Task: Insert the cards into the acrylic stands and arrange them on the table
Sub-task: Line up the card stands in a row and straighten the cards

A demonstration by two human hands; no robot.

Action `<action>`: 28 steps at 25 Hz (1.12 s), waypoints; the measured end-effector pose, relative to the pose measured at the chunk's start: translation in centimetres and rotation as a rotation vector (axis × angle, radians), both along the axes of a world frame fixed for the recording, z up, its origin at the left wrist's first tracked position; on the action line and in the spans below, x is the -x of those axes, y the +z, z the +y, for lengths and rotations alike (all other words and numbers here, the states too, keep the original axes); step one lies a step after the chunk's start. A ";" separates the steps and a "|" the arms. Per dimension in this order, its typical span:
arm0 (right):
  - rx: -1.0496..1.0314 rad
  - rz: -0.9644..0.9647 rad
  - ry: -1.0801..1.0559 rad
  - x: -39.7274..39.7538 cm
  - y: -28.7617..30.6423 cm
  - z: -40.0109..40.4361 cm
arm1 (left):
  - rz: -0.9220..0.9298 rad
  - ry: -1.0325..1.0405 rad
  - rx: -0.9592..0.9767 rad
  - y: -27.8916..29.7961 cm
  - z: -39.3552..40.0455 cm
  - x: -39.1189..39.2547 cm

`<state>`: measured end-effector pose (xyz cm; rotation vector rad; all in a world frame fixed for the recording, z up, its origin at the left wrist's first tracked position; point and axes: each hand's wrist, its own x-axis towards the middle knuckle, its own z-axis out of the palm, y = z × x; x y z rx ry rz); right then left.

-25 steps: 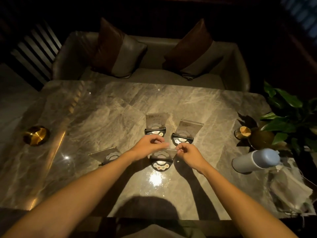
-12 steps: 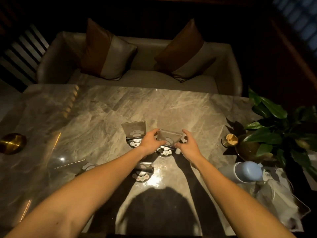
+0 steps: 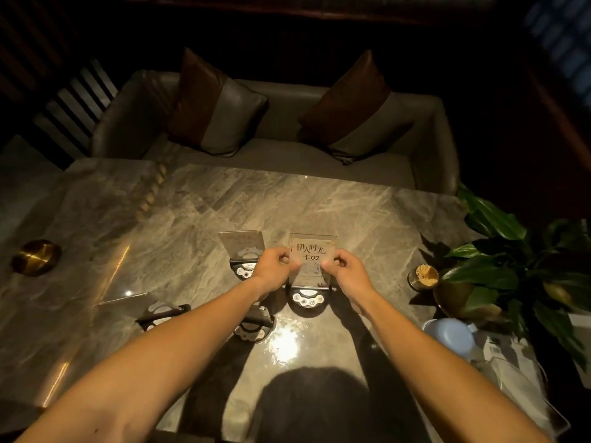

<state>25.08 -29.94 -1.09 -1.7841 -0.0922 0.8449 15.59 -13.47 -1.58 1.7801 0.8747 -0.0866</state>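
Observation:
A clear acrylic stand (image 3: 311, 255) with printed characters and "02" stands upright on its dark round base (image 3: 307, 297) at the table's middle. My left hand (image 3: 275, 263) pinches its left edge and my right hand (image 3: 343, 270) pinches its right edge. A second upright stand (image 3: 242, 246) sits just left of it, partly behind my left hand. Nearer me, a third stand (image 3: 254, 327) lies under my left forearm, mostly hidden. A fourth stand (image 3: 160, 310) lies tipped over at the left, its clear plate flat on the marble table (image 3: 192, 219).
A brass ashtray (image 3: 35, 257) sits at the table's left edge. At the right are a toothpick holder (image 3: 423, 276), a potted plant (image 3: 499, 270), a pale blue bottle (image 3: 452, 337) and plastic-wrapped packets (image 3: 518, 372). A sofa with two cushions (image 3: 265, 148) lies beyond the far edge.
Both hands left the near stand and went to the right rear one. They now grip its edges and it stands upright, its print facing me. The camera moved closer.

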 end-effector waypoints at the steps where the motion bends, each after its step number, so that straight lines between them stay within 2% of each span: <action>1: -0.008 -0.002 -0.003 -0.1 1.0 -0.1 | -0.036 0.008 0.032 0.6 -0.1 0.0; 7: -0.045 -0.029 -0.093 -0.8 6.7 -1.2 | -0.221 -0.035 0.146 5.5 -0.7 -1.8; 13: -0.010 -0.125 -0.104 -5.1 11.6 -2.5 | -0.293 -0.040 0.139 9.6 -1.7 -6.3; 22: 0.020 -0.227 -0.087 -21.0 15.7 -6.2 | -0.346 0.006 0.130 12.8 -5.5 -21.6; 28: 0.048 -0.205 -0.079 -34.8 13.9 -10.8 | -0.356 -0.009 0.166 10.7 -9.8 -35.1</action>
